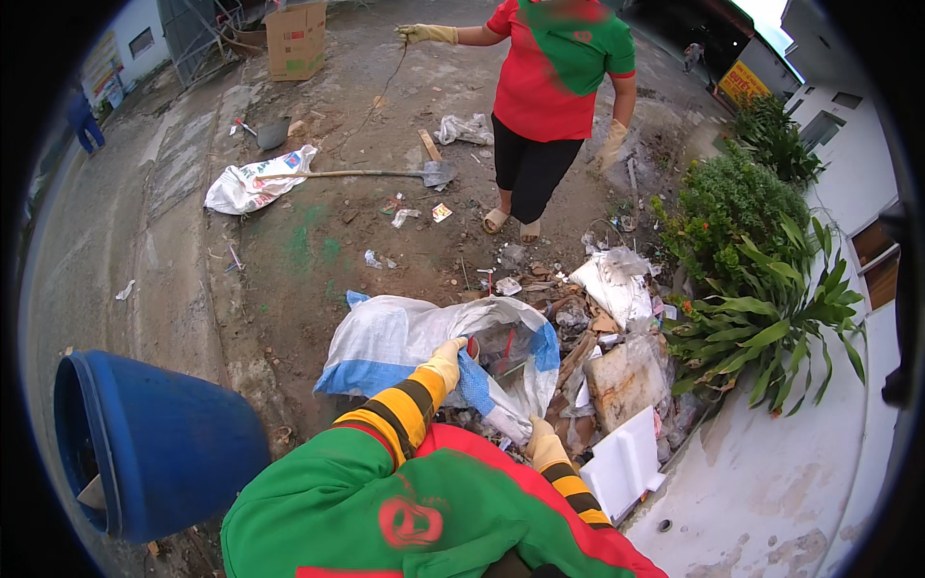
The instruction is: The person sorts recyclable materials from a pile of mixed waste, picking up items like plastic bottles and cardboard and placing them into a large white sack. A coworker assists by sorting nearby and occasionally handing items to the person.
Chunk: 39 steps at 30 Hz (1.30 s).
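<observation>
A white and blue woven sack [395, 332] lies on its side on the dirt, its mouth facing the rubbish pile. My left hand [446, 362], in a cream glove, is closed on the near rim of the sack. Close to the pile, my right hand [545, 443], also gloved, grips the lower edge of the sack's mouth. Some litter and a reddish thing show inside the opening, too shaded to name. Touching the sack's right side is the rubbish pile [583, 371], a mix of cardboard, plastic bags and scraps. A white foam board [621, 464] leans at its near end.
A blue barrel [183, 443] lies tipped at the left. A co-worker [549, 77] in gloves stands beyond the pile, holding a thin stick or wire. Farther off lie a shovel [439, 173], another white sack [260, 181] and a cardboard box [296, 40]. Plants [771, 299] line the right wall.
</observation>
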Available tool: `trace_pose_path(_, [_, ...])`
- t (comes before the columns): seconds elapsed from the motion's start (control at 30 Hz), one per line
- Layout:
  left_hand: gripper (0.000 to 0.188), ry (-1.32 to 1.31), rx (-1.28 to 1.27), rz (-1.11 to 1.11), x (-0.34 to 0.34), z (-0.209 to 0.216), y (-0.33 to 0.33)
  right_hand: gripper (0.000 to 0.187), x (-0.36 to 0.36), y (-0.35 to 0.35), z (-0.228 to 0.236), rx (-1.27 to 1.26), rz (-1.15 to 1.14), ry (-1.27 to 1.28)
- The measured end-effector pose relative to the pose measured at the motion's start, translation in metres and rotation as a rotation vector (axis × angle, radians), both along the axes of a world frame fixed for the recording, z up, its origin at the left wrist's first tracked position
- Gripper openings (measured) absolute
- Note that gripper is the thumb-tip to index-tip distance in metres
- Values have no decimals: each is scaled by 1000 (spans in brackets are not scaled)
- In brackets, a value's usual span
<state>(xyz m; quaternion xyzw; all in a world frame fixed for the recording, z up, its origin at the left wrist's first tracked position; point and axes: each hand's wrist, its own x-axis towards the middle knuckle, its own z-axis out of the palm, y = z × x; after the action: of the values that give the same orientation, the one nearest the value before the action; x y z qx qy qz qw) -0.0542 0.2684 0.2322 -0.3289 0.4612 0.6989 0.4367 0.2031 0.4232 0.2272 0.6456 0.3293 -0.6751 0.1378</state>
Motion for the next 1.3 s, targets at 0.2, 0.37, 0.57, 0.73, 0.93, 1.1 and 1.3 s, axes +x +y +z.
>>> trace_pose_path(0.2, [25,47,-70,-96,-4,-14,2,63,5,12,-28,-102,50,12])
trace_pose_path(0.37, [26,63,-136,9,0,-11,3,77,6,20,-53,-73,6,-148])
trace_pose_path(0.57, [14,81,-212,-75,1,-16,2,113,8,20,-24,-251,102,-183])
trace_pose_path(0.73, [27,154,-345,-134,7,-6,5,112,3,29,-18,-232,237,-190])
trace_pose_path(0.93, [59,133,-247,-102,29,28,-1,111,15,68,-67,-212,368,-225])
trace_pose_path(1.1, [39,119,-257,32,42,16,5,110,26,100,-128,-296,504,-274])
trace_pose_path(1.3, [32,99,-123,90,56,-5,13,102,49,105,-141,-41,557,-168])
